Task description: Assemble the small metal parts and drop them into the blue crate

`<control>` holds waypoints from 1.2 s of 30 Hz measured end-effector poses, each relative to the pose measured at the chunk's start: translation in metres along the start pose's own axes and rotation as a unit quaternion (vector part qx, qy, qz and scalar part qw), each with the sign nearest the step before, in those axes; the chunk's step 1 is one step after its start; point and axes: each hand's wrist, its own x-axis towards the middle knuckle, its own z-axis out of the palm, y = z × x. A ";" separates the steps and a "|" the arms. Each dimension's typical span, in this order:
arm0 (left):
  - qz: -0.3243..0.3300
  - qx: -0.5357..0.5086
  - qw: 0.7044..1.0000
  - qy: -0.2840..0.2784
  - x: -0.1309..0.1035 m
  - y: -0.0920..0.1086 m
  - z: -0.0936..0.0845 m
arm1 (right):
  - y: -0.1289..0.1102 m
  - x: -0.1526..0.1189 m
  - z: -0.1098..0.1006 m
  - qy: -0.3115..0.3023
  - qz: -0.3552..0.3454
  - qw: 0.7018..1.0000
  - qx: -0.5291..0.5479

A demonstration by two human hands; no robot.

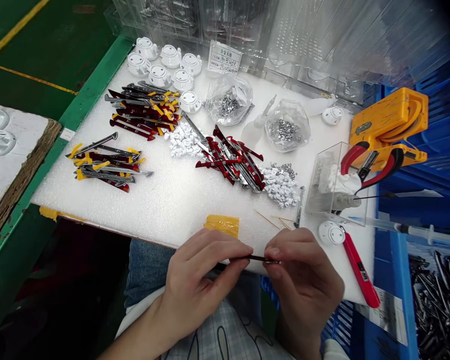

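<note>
My left hand [206, 275] pinches a thin dark strip-like part [258, 258] between thumb and fingers. Its other end lies in the fingertips of my right hand [303, 272], also closed; whether a small piece sits there too is hidden. Both hands are above the front edge of the white foam board [180, 200]. Just beyond them is a patch of yellow tape [223, 225]. Further back lie a pile of red and silver strips [234, 160], small white pieces [281, 187] and a single silver strip [300, 207].
Yellow-tagged strips lie in a big pile [146, 107] and a smaller one [108, 162]. Plastic bags [287, 125] of tiny metal parts stand behind. At right are a clear box [332, 175] with pliers [371, 165], a red utility knife [360, 267], a yellow tape dispenser [390, 127] and a blue crate [399, 280].
</note>
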 end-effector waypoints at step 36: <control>0.001 -0.045 0.999 0.020 0.002 -0.003 0.003 | -0.003 0.000 0.011 -0.066 0.066 0.994 0.063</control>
